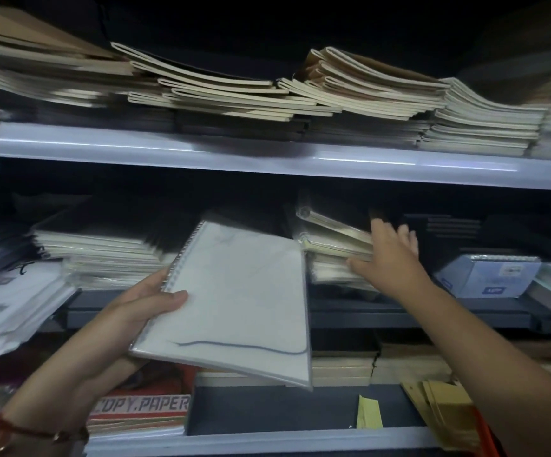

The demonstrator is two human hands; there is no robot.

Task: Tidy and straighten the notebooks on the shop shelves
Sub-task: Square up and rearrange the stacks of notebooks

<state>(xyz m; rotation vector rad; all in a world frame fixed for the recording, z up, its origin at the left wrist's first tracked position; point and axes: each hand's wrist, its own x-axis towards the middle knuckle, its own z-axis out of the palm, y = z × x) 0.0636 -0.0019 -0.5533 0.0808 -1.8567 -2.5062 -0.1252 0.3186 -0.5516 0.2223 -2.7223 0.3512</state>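
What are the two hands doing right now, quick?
Left hand: closed on the white spiral notebook.
Right hand: open, fingers spread against the stack of wrapped notebooks.

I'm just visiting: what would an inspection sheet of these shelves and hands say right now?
Surface: pale upper shelf and dark middle shelf, both loaded.
Job's things: white spiral notebook tilted, off the shelf; wrapped notebook stack uneven.
Clutter: slumped cream notebooks above; copy paper pack and yellow envelopes below.
Hands: left hand grips the spiral notebook; right hand rests on the stack's side, fingers fairly straight.
Cables: nothing seen.
Surroundings: dark shelf recesses; blue-white box at right.
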